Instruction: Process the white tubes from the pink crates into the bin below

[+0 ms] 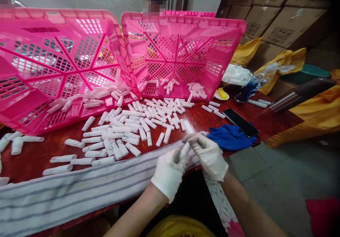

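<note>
My left hand [169, 171], in a white glove, is closed around a short white tube [185, 150] held tilted above the table edge. My right hand [209, 156], gloved too, pinches at the upper end of this tube; its fingertips are partly smeared by motion. A striped towel [87, 191] runs along the front edge of the table beneath the hands. Beyond it lies a spread of similar white tubes [127, 123], several with a thin dark line on them.
Two pink baskets [77, 67] [174, 65] lie on their sides at the back, with tubes inside. To the right are a blue cloth [231, 137], a phone [240, 122], a bottle [248, 90] and a dark cylinder [300, 91]. Cartons [281, 28] are stacked behind. A person stands beyond the baskets.
</note>
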Motion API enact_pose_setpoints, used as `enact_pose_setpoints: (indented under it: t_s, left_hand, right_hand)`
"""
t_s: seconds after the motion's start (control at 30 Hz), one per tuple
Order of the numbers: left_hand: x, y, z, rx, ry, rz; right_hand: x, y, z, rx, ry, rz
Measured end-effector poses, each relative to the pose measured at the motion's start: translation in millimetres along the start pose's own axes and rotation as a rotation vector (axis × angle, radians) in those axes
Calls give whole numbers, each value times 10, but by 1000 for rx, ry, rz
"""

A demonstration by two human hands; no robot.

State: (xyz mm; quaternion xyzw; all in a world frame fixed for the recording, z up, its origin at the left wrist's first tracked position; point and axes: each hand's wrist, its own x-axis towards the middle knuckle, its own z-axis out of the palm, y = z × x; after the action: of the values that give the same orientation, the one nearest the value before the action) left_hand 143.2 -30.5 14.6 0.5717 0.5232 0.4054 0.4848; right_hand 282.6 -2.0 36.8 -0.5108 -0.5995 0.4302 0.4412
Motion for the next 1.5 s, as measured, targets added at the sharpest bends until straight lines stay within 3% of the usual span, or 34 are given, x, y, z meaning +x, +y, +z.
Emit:
enact_pose_setpoints:
  t_s: [0.07, 0.1, 0.17, 0.23, 0.3, 0.37, 0.47, 0.57, 0.7, 0.8, 0.87, 0.93, 1.03, 1.13, 1.3, 1.4, 1.5]
  left_hand:
    - [8, -47, -92, 134, -82, 50]
    - [32, -78, -177, 206, -69, 64]
    - [125, -145, -382, 391, 88, 46]
    - [268, -187, -566, 598, 259, 9]
    - [434, -176, -665, 763, 309, 33]
    - [592, -106, -662, 882, 233, 138]
    - [759, 40, -514, 988, 81, 253]
    - [832, 110, -303, 971, 62, 103]
    - [871, 56, -176, 907, 33, -62]
    - [855, 28, -279, 754, 36, -65]
    - [798, 46, -380, 411, 23, -95]
    - [709, 80, -450, -73, -8, -147]
    - [556, 124, -454, -632, -52, -231]
    - [431, 153, -400, -919, -60, -291]
    - [301, 210, -342, -988, 70, -257]
    - [235, 213, -316, -847, 95, -202]
    - [164, 175, -268, -606, 91, -84]
  right_hand:
    - [-166, 72, -238, -129, 52, 136]
    - [-248, 101, -375, -213, 60, 201]
    - [-364, 136, -623, -411, 30, 304]
    - [-345, 142, -743, -596, 27, 310]
    - [-146, 143, -682, -703, 96, 227]
    - [204, 176, -482, -716, 140, 129]
    - [791, 311, -147, -793, 52, 69]
    - [1145, 479, 19, -856, -45, 76]
    - [1100, 605, -46, -816, -13, 35]
    - [826, 545, -159, -344, 97, 25]
    - [614, 431, -189, 100, 127, 88]
    - [431, 297, -159, 380, 124, 153]
    - [282, 158, -30, 517, 118, 160]
    - [272, 145, 93, 492, 119, 156]
    - [301, 158, 96, 528, 146, 220]
    - [293, 71, 55, 542, 181, 197]
    - [301, -43, 84, 384, 137, 171]
